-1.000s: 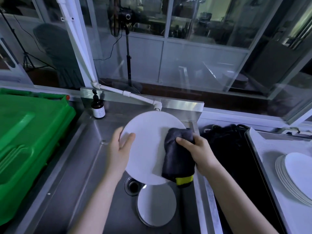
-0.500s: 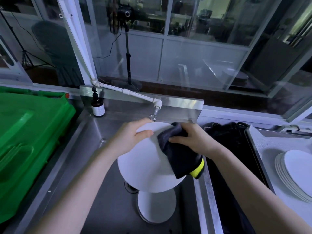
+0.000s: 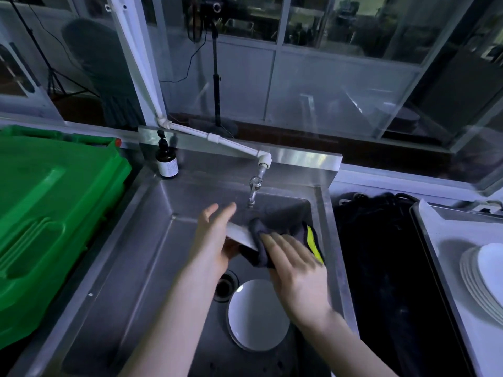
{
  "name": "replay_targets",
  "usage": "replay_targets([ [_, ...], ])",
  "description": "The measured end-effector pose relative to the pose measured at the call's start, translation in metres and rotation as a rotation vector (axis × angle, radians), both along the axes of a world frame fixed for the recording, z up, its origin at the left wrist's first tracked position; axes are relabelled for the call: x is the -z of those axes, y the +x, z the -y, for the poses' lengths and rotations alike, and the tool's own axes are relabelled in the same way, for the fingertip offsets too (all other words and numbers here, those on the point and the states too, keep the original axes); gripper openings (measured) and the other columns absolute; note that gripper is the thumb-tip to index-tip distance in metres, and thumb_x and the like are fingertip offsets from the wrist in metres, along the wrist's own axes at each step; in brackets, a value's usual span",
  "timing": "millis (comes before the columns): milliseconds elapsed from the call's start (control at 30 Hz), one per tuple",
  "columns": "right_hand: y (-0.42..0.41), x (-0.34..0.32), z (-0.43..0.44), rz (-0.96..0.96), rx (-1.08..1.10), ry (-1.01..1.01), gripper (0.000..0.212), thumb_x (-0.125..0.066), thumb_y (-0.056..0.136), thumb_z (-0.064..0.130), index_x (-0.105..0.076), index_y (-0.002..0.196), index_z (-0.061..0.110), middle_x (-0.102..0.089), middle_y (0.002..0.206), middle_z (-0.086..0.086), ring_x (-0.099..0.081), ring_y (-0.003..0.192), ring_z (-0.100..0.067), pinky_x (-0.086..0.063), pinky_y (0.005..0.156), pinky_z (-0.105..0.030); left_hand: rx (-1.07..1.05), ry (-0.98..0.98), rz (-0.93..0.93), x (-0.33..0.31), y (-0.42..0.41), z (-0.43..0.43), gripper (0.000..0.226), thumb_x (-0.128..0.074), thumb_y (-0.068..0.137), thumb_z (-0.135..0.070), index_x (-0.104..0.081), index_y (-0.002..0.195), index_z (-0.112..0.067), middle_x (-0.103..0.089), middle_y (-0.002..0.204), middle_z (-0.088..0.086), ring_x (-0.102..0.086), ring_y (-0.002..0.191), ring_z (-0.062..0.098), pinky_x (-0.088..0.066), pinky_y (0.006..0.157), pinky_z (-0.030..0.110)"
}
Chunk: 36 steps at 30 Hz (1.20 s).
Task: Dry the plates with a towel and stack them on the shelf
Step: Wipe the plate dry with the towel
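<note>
Tipped from face-on to nearly edge-on in the last half second, the round white ceramic plate now shows only a thin sliver above the steel sink basin. It lies between the two hands, and its visible edge runs from left to right. The left hand has its fingers stretched straight over the plate's left rim. Blur hides whether a thumb clamps from below, so I cannot tell its hold. The right hand lies flat, fingers straight, pressing the dark grey towel with a yellow hem onto the plate's right part.

A second white plate lies just below in the basin, beside the drain. The stack of dried white plates sits well off to the right on the pale shelf surface. The right hand is nearer to it, so the plate would probably travel rightward.
</note>
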State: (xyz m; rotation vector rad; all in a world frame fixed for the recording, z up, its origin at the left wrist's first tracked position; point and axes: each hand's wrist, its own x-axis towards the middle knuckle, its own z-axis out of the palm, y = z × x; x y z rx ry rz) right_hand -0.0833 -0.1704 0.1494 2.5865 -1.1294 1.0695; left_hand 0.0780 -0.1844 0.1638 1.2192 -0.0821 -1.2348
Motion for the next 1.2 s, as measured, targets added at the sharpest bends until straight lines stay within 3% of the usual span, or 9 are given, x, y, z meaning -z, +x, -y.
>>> replay_targets([
  [67,-0.002,0.009,-0.007,-0.018,-0.032,0.025,0.026,-0.058,0.089,0.004,-0.071,0.112,0.008,-0.070,0.112,-0.002,-0.067,0.101,-0.024,-0.056,0.081,-0.036,-0.022,0.049,0.024,0.006,0.000,-0.001,0.039,-0.059,0.093,0.003,-0.053,0.125,-0.020,-0.058,0.100,0.012,-0.060,0.078,0.023,-0.047,0.062,0.031],
  [133,-0.007,0.011,-0.009,-0.036,-0.102,0.086,0.030,-0.050,0.094,0.013,-0.070,0.117,0.009,-0.068,0.121,-0.003,-0.064,0.110,-0.025,-0.053,0.088,-0.038,-0.014,0.023,0.040,0.013,0.001,-0.006,0.046,-0.049,0.093,0.012,-0.053,0.128,-0.017,-0.058,0.098,0.013,-0.059,0.080,0.023,-0.047,0.065,0.033],
  [267,-0.017,0.005,-0.001,-0.113,-0.224,0.234,0.043,-0.051,0.093,0.031,-0.061,0.131,0.014,-0.058,0.137,0.003,-0.055,0.126,-0.023,-0.041,0.104,-0.046,0.033,-0.183,0.056,0.020,0.008,-0.017,0.047,-0.050,0.094,0.009,-0.056,0.125,-0.026,-0.067,0.110,0.003,-0.068,0.089,0.017,-0.054,0.074,0.032],
  [467,0.001,-0.018,0.028,-0.288,-0.270,0.362,0.058,-0.052,0.093,0.039,-0.040,0.148,0.023,-0.032,0.156,0.010,-0.027,0.146,-0.011,-0.018,0.120,-0.036,0.169,-0.427,-0.025,0.015,0.009,-0.016,0.053,-0.058,0.084,0.000,-0.054,0.129,-0.028,-0.075,0.110,0.014,-0.074,0.094,0.024,-0.060,0.072,0.031],
  [600,0.008,-0.026,0.053,-0.259,-0.233,0.476,0.063,-0.052,0.097,0.041,-0.025,0.153,0.029,-0.014,0.160,0.017,-0.006,0.149,-0.001,-0.007,0.122,-0.031,0.171,-0.498,0.023,0.014,0.020,-0.014,0.053,-0.045,0.092,0.011,-0.060,0.119,-0.031,-0.075,0.110,0.010,-0.073,0.098,0.024,-0.060,0.076,0.034],
  [800,-0.007,-0.011,0.029,-0.069,-0.185,0.487,0.055,-0.049,0.097,0.028,-0.037,0.150,0.020,-0.023,0.160,0.010,-0.008,0.150,-0.007,-0.010,0.123,-0.036,0.129,-0.546,0.063,0.013,0.040,-0.020,0.054,-0.058,0.082,-0.001,-0.062,0.116,-0.042,-0.072,0.114,-0.006,-0.070,0.100,0.015,-0.059,0.074,0.033],
  [1000,0.020,-0.020,0.026,-0.126,-0.396,0.509,0.057,-0.053,0.093,0.022,-0.038,0.149,0.018,-0.028,0.158,0.008,-0.014,0.149,-0.006,-0.011,0.122,-0.032,0.227,-0.537,0.017,0.017,0.025,-0.021,0.059,-0.058,0.085,-0.002,-0.064,0.126,-0.043,-0.071,0.125,0.007,-0.074,0.100,0.022,-0.060,0.069,0.030],
  [1067,0.024,-0.032,0.045,-0.125,-0.349,0.508,0.057,-0.050,0.095,0.027,-0.037,0.150,0.018,-0.026,0.159,0.009,-0.013,0.149,-0.006,-0.010,0.123,-0.032,0.221,-0.558,0.023,0.018,0.026,-0.022,0.063,-0.060,0.084,0.004,-0.066,0.124,-0.044,-0.070,0.128,0.006,-0.071,0.107,0.021,-0.060,0.080,0.031],
  [1200,0.013,-0.037,0.067,-0.114,-0.211,0.480,0.056,-0.050,0.100,0.025,-0.031,0.152,0.020,-0.016,0.160,0.013,-0.005,0.150,-0.004,-0.006,0.123,-0.034,0.202,-0.570,0.063,0.018,0.033,-0.026,0.063,-0.060,0.082,-0.001,-0.066,0.125,-0.046,-0.076,0.101,-0.003,-0.071,0.105,0.016,-0.058,0.083,0.030],
])
